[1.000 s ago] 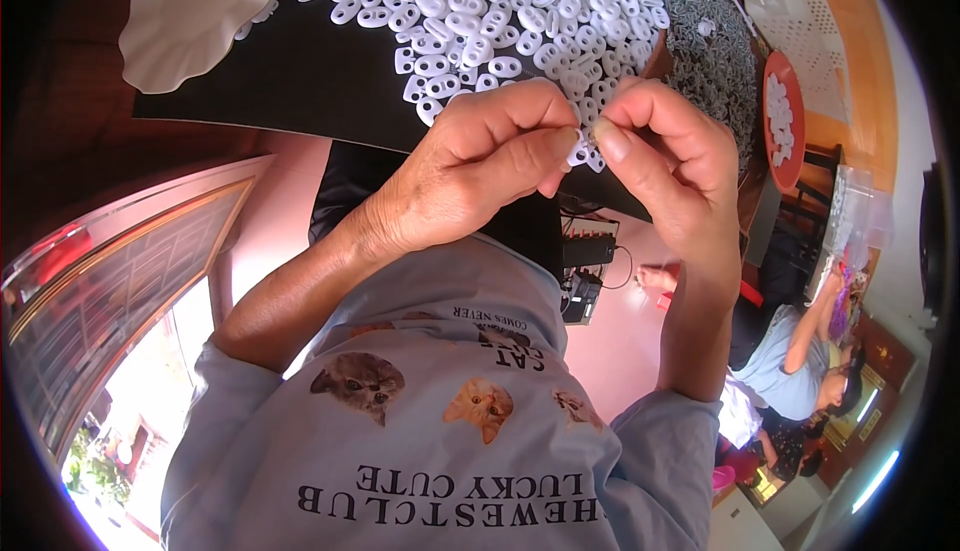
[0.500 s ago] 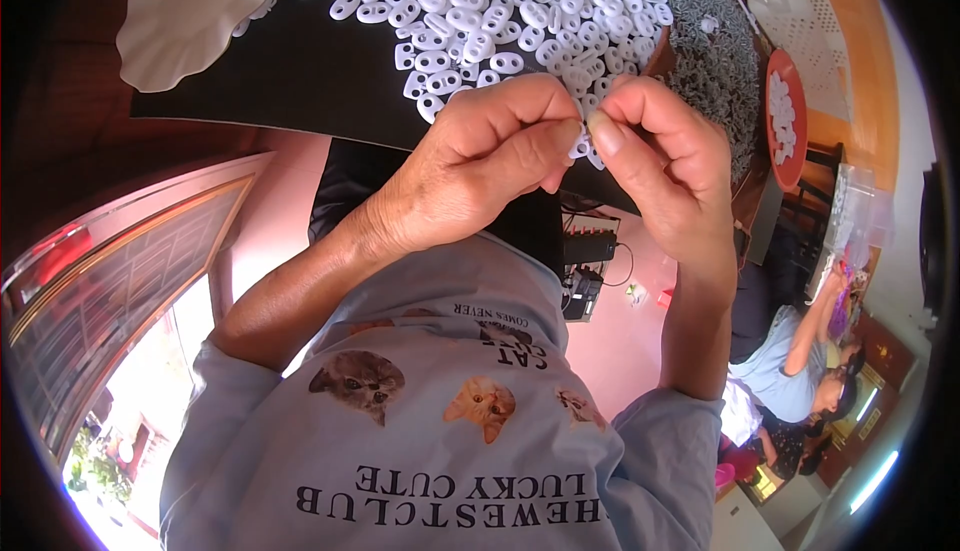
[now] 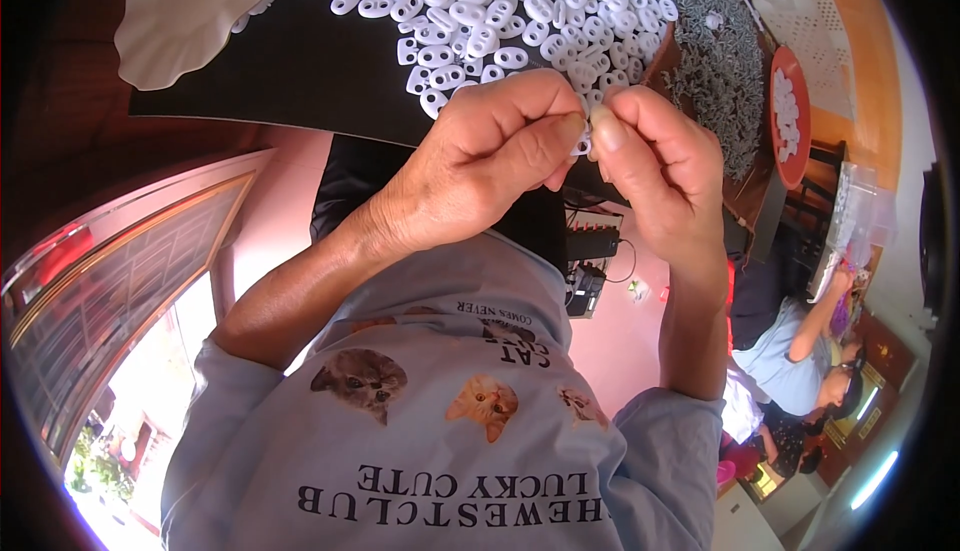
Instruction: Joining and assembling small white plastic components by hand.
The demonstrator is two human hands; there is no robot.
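My left hand (image 3: 490, 156) is closed in a pinch on a small white two-holed plastic piece (image 3: 582, 146), which shows just below the thumb tip. Right beside it, the thumb and index finger of my right hand (image 3: 665, 156) are pressed together, almost touching the left fingertips. Whatever sits in the right pinch is hidden by the fingers. Beyond both hands, a heap of matching white two-holed pieces (image 3: 470, 11) spreads over the black table board (image 3: 290, 76).
A mass of small grey metal parts (image 3: 715, 71) lies right of the heap. Farther right stands a red oval dish (image 3: 790, 156) with white pieces. A cream scalloped tray (image 3: 190, 11) is at the far left. At right, another person (image 3: 800, 351) is seated.
My right hand has shifted slightly, and less of the white plastic shows between the fingertips. My left hand stays nearly in place. The person at the right has moved an arm a little.
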